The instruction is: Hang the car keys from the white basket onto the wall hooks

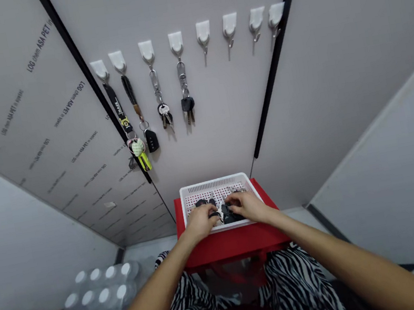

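A white plastic basket [185, 188] with a perforated bottom holds several sets of keys [231, 217], some with black heads or fobs. My left hand [201, 221] reaches into its left part, fingers curled on a bunch of keys with a pale piece beside it. From the right, my right hand [248, 206] comes in with thumb and fingers closed on dark keys in the middle. The fingers partly hide what they grip. Shiny metal pieces [236, 189] lie near the basket's back right corner.
The basket stands on a red stool [231, 244]. On the wall ahead, white hooks [176, 43] form a row; the left ones carry a black lanyard [114, 102], a car key [151, 140] and key rings [187, 106]. Capped bottles [103, 296] stand at lower left.
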A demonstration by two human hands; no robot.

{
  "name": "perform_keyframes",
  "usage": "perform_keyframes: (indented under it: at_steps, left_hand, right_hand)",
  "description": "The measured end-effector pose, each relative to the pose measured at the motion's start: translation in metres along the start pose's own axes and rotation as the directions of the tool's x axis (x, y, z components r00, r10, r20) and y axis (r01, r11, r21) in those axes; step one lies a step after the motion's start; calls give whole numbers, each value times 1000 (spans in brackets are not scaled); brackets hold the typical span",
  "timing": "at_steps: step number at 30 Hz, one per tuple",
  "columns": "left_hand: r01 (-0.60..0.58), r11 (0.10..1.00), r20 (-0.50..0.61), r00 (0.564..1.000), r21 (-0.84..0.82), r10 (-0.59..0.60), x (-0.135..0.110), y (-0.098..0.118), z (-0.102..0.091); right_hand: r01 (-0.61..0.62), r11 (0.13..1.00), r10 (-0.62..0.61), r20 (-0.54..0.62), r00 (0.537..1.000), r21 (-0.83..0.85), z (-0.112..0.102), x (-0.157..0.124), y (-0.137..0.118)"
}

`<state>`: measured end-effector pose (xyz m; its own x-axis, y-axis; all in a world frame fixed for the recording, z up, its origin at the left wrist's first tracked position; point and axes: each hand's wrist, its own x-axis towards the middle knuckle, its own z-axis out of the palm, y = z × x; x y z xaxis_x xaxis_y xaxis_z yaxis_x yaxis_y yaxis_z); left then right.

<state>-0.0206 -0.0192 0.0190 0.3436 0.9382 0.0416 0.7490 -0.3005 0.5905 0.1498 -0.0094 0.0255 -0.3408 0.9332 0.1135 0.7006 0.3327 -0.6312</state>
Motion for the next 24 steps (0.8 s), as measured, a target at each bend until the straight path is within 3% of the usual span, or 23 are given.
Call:
perform_keyframes:
  at_steps: [6, 13, 19, 24]
  left_hand:
    - [125, 929, -82, 983, -349, -164, 8, -6, 3]
    - [98, 581, -78, 960, -808, -270, 11, -2, 1]
    - [58, 364, -34, 970, -930, -240, 6, 5, -8]
    - [61, 198, 2, 957, -978, -289, 3, 15, -17]
  right_hand:
    - [-29, 999, 29, -29, 999, -18, 3, -1, 4]
    - [45, 998, -53, -156, 986, -51, 1, 0, -8]
    - [120, 990, -113, -92, 989, 68, 3, 2, -31]
    - [148, 966, -131, -95, 987, 214, 7, 5, -42]
